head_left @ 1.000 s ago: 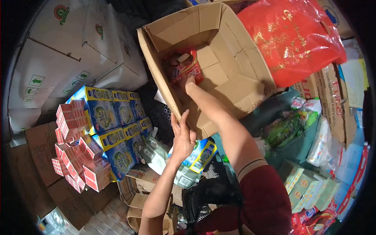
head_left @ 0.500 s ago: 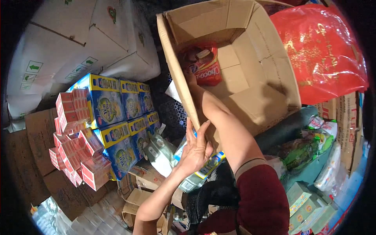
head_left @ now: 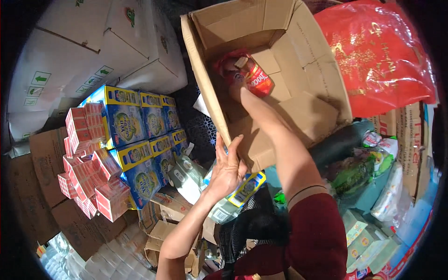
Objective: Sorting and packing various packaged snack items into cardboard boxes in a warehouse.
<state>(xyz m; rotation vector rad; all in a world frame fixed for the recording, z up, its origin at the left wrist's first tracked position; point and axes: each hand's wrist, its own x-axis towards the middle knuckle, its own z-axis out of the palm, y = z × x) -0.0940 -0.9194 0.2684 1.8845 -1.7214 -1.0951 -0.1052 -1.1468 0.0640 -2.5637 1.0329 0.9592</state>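
A large open cardboard box (head_left: 289, 119) stands tilted in front of me. My left hand (head_left: 227, 169) grips its near left edge, thumb on one side and fingers on the other. Deep inside the box, my right hand (head_left: 238, 83) is on a red snack bag (head_left: 259, 80) near the far left inner corner. Its fingers are partly hidden in shadow and against the bag, and they look closed on it. A small pale piece (head_left: 241, 62) shows at the bag's top.
Blue-and-yellow packs (head_left: 126, 122) and small red-and-white boxes (head_left: 81, 130) are stacked at left, before white cartons (head_left: 93, 51). A shiny red plastic bag (head_left: 375, 60) lies at right, above green packets (head_left: 350, 177). Pale green packs (head_left: 186, 175) lie below the box.
The red snack bag has shifted right and tilted, with my right hand moving right along with it. The box has moved slightly left in view, my left hand still at its edge.
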